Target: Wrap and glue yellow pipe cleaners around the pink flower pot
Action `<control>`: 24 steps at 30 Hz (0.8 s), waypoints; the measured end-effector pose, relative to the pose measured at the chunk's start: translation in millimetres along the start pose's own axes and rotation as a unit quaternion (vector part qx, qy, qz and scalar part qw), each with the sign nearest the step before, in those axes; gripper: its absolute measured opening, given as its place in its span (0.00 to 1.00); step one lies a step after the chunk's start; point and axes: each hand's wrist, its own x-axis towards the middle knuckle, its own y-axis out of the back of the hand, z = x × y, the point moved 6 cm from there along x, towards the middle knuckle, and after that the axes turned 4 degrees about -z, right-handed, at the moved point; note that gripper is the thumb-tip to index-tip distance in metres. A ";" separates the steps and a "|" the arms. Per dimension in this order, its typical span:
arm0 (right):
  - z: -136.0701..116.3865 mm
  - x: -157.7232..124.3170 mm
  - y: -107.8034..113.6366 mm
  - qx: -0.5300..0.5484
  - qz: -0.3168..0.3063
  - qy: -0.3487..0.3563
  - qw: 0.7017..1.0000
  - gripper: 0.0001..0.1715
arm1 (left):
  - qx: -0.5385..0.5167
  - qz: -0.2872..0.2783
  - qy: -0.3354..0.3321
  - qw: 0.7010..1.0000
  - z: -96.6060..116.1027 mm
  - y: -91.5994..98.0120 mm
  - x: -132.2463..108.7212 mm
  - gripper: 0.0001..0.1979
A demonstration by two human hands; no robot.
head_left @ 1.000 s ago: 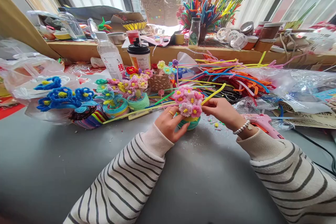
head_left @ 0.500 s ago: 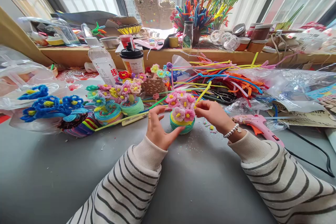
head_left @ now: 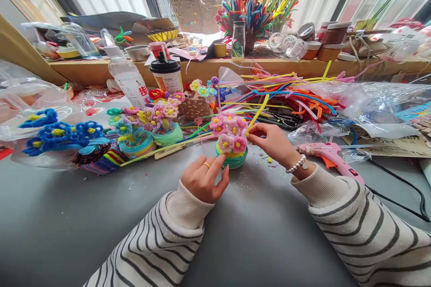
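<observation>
Head view is up on my end; where do you see the pink flowers (head_left: 230, 132)?

I see them clustered above a green pot (head_left: 237, 161) with a yellow top, standing on the grey surface (head_left: 134, 233) between the two hands

How do you read the right hand (head_left: 272, 144)?

I have it pinched narrow, thumb and forefinger on the lower end of a yellow pipe cleaner (head_left: 259, 111) that slants up to the right, just beside the blooms

And the left hand (head_left: 201, 180)?

Fingers bent, with a narrow gap between thumb and forefinger, at the near left side of the pot; from my seat I cannot tell whether a fingertip touches it, or whether anything small is held there

What lies about them?

I get a pink glue gun (head_left: 332, 158) beyond the right wrist, a heap of pipe cleaners (head_left: 296, 95) behind the flowers, and blue flowers (head_left: 62, 132) well off to the left, with a black-lidded cup (head_left: 167, 80) standing towards the back
</observation>
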 end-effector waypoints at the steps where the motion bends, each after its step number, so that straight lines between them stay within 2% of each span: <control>1: -0.8 -0.3 0.6 -0.006 0.003 0.006 1.000 0.07 | 0.005 -0.014 0.014 1.000 -2.7 -4.0 0.6 0.13; 8: -3.9 -4.1 2.7 -0.012 0.034 0.028 0.999 0.07 | 0.022 -0.034 0.036 0.999 -9.2 -11.8 12.9 0.08; 15: 7.7 -14.6 -3.2 0.076 0.077 0.025 0.994 0.11 | 0.019 -0.058 0.046 0.997 -9.4 -16.1 12.7 0.08; 20: 14.9 -17.8 -9.7 0.113 0.052 -0.006 0.992 0.14 | 0.004 -0.070 0.055 0.996 -9.2 -16.9 12.7 0.09; 24: 13.3 -17.2 -11.2 0.079 0.032 -0.020 0.996 0.13 | -0.009 -0.051 0.052 0.997 -9.5 -12.9 12.0 0.09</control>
